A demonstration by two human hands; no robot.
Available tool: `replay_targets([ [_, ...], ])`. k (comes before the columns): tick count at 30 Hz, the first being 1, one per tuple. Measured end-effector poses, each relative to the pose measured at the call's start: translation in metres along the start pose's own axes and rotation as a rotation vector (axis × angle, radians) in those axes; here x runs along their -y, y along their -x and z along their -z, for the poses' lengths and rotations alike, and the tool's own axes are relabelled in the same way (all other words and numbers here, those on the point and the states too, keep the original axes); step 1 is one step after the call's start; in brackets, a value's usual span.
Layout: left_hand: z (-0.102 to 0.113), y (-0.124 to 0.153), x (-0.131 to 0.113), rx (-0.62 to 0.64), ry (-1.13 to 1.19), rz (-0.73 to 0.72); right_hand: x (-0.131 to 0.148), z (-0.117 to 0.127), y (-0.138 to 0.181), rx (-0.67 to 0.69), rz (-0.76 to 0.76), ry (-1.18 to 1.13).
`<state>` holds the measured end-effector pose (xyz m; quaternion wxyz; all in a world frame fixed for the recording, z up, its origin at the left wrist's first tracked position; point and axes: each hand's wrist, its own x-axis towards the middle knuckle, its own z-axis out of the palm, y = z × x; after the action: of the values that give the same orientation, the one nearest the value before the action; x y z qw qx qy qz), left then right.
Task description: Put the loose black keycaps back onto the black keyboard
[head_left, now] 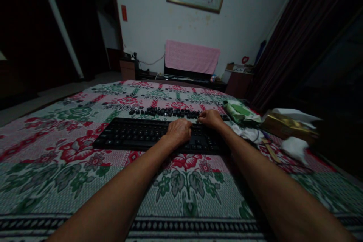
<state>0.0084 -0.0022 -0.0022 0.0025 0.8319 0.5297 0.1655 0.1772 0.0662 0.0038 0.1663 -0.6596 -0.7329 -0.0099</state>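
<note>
A black computer keyboard (133,134) lies flat on the patterned bedspread, many of its keys in place at the left. My left hand (179,130) rests on its middle, fingers bent down and closed against the keyboard; the fingertips are mostly hidden. Above the upper right part, my right hand (211,118) is closed in a pinch close to the left fingers. Whatever it pinches is too small and dark to name. Just beyond the keyboard's far edge, loose black keycaps (167,112) lie in a long row, partly behind the right hand.
To the right lie a green-and-white soft packet (239,112), crumpled white tissue (295,148), a golden box (283,124) and a thin light-coloured strip (270,150). The floral bedspread (76,185) spreads underneath. Beyond the bed, a pink towel (193,57) drapes over a dark object.
</note>
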Motion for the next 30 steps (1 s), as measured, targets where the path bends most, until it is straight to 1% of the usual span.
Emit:
replay_targets([
  [3,0.001,-0.004,0.003,-0.023,0.112,0.018,0.002,0.011,0.019,-0.123,0.206,-0.084],
  [4,0.001,-0.006,0.003,-0.052,0.172,0.026,0.003,0.015,0.028,-0.173,0.24,-0.113],
  [6,0.002,-0.009,0.001,-0.113,0.332,0.029,0.006,0.023,0.045,-0.187,0.267,-0.169],
  [7,0.002,-0.01,-0.001,-0.12,0.436,0.031,0.007,0.026,0.053,-0.197,0.267,-0.194],
  [8,0.002,-0.011,-0.003,-0.1,0.551,0.033,0.008,0.028,0.06,-0.213,0.268,-0.219],
  [12,0.001,-0.01,-0.013,0.08,0.99,0.094,0.011,0.03,0.079,-0.231,0.245,-0.279],
  [15,0.0,-0.008,-0.015,0.108,1.153,0.135,0.013,0.028,0.085,-0.236,0.237,-0.317],
  [18,0.002,-0.006,-0.015,0.119,1.197,0.163,0.016,0.025,0.089,-0.217,0.249,-0.347],
  [21,0.006,-0.005,-0.013,0.124,1.184,0.187,0.019,0.024,0.091,-0.206,0.244,-0.368],
  [30,0.011,-0.004,-0.013,0.131,1.137,0.172,0.02,0.034,0.094,-0.174,0.335,-0.319],
])
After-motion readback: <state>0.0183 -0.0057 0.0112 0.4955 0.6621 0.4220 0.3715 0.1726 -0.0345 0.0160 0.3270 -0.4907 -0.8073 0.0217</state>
